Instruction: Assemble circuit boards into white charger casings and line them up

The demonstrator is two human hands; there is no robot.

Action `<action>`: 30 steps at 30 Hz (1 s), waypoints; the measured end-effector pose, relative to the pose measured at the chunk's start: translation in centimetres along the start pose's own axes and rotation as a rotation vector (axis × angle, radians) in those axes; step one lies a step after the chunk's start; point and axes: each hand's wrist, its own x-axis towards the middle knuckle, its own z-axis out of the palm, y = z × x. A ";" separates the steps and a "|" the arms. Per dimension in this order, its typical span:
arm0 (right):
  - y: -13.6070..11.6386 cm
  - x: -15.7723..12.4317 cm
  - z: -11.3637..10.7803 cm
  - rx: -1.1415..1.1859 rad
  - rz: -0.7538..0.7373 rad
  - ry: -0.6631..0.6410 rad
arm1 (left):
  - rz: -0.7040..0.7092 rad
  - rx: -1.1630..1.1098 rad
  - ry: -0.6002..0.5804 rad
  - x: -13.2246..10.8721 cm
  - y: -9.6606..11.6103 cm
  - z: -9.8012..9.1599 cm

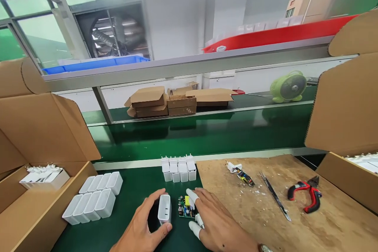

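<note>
My left hand (145, 223) is curled around a white charger case (164, 208) that has two slots in its upper face, thumb at the near end and index finger by the far end. Beside it, my right hand (217, 220) wears white finger cots on its thumb and index finger. Those fingers pinch a small circuit board (184, 207) with yellow and black components and a white part at its right side, partly hidden by the fingers. Beyond both hands stands a row of white plug housings (178, 169). Open white cases (93, 199) sit in two rows to the left.
On the brown board lie a plug with a circuit (243, 176), tweezers (275, 197) and red-handled cutters (307, 195). Cardboard boxes with white parts flank me, a left box (63, 197) and a right box (351, 181). Behind stand small cartons (181, 104) and a green fan (288, 86).
</note>
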 end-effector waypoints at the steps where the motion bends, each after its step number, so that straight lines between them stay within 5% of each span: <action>1: 0.1 0.0 0.2 0.005 0.001 0.016 | -0.003 -0.008 0.010 0.1 -0.1 0.1; 6: -0.6 0.8 -0.2 0.144 0.033 0.141 | 0.020 -0.040 0.078 0.3 -0.4 0.5; 11: -1.3 1.0 -0.3 0.280 -0.224 0.411 | 0.133 -0.077 0.201 0.5 0.3 0.7; 20: -1.0 0.8 1.0 0.047 -0.505 0.561 | 0.304 -0.084 0.293 0.9 1.5 0.7; 30: -0.6 0.1 1.4 0.012 -0.412 0.364 | 0.298 -0.084 0.214 0.6 1.8 1.0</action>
